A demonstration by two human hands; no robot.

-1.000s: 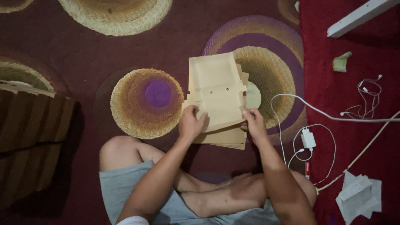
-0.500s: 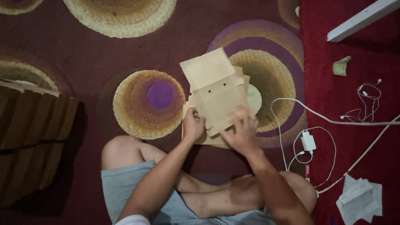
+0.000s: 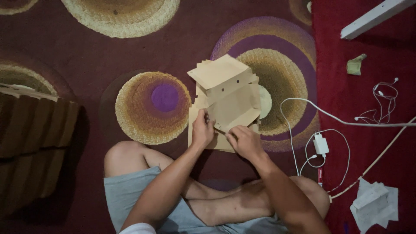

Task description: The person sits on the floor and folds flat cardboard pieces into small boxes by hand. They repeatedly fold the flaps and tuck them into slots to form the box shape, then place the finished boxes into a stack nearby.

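While we sit cross-legged on the patterned carpet [image 3: 86, 65], the brown paper bag [image 3: 229, 102] lies at twelve o'clock; our left hand [image 3: 203, 132] pinches its lower edge, our right hand [image 3: 243, 141] presses the fold, charger [image 3: 321, 144] at three.

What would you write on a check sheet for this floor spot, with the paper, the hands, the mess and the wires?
Surface: dark red carpet with round yellow and purple swirls.
Job's things: brown paper piece, partly folded, lying on a stack of brown sheets.
Clutter: crumpled green scrap; white folded papers.
Hands: left hand and right hand both press the paper's lower edge.
Cables: white charger with its cable; white earphones.
Surroundings: brown slatted thing at left; white bar at top right.
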